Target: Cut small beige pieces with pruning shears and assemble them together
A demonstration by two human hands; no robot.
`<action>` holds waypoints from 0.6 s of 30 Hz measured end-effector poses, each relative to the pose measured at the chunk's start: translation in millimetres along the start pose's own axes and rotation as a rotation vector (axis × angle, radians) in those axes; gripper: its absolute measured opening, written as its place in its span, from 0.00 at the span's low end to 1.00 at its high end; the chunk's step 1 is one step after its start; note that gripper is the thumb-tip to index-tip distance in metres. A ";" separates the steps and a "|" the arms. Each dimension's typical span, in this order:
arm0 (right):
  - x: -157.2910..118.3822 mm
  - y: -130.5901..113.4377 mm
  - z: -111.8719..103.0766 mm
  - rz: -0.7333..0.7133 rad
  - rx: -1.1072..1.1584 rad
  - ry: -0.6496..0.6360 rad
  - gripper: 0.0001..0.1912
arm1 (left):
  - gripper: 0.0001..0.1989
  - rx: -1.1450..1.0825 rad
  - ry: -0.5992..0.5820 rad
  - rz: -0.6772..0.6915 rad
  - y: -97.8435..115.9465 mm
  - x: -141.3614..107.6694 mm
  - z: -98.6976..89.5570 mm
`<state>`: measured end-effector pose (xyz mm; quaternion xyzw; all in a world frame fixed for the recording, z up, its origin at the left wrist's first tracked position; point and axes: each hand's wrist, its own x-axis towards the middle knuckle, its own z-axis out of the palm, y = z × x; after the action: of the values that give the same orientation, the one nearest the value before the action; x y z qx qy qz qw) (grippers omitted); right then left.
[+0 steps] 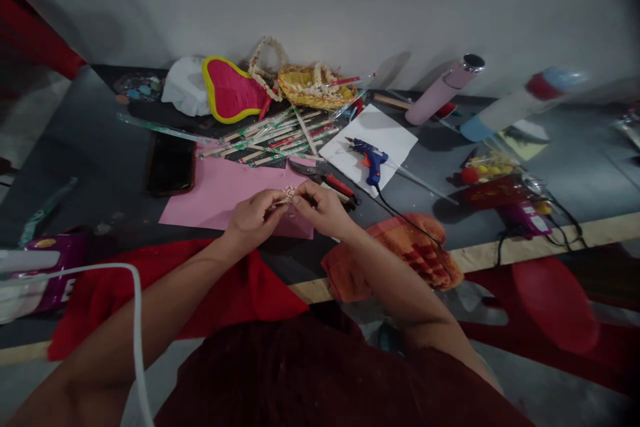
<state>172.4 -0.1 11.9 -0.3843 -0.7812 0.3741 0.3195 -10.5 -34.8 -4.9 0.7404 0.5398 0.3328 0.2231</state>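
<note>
Over a pink sheet of paper [225, 190], my left hand [253, 219] and my right hand [324, 209] meet fingertip to fingertip. Between them they pinch a small cluster of pale pieces [289, 192], too small to make out exactly. Just beyond my right hand lie pliers [335, 183] with red handles, partly hidden by the fingers. A blue glue gun [371, 159] rests on a white sheet [395, 135] to the right. Behind the pink paper are several wooden chopsticks [280, 130], some in printed plastic wrappers.
A phone [173, 163] lies at left. At the back are a pink-and-yellow shaped piece [235, 90], a yellow basket [305, 99] and a pink flask [443, 90]. An orange towel [420, 250] and red cloth [200, 287] lie along the front edge. The glue gun's cord [400, 213] runs right.
</note>
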 end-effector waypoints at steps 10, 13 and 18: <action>1.0 -0.8 5.5 0.184 0.456 -0.108 0.14 | 0.09 0.036 0.059 0.033 0.7 1.2 -6.9; 1.0 1.9 4.0 0.179 0.524 -0.145 0.17 | 0.10 0.025 0.070 -0.021 2.9 1.4 -8.2; 1.4 3.0 6.0 0.169 0.520 -0.127 0.16 | 0.11 -0.028 0.090 -0.050 5.5 0.8 -8.3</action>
<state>168.0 0.3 6.6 -0.3289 -0.6428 0.6105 0.3254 -12.9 -36.0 4.7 0.7075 0.5630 0.3678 0.2172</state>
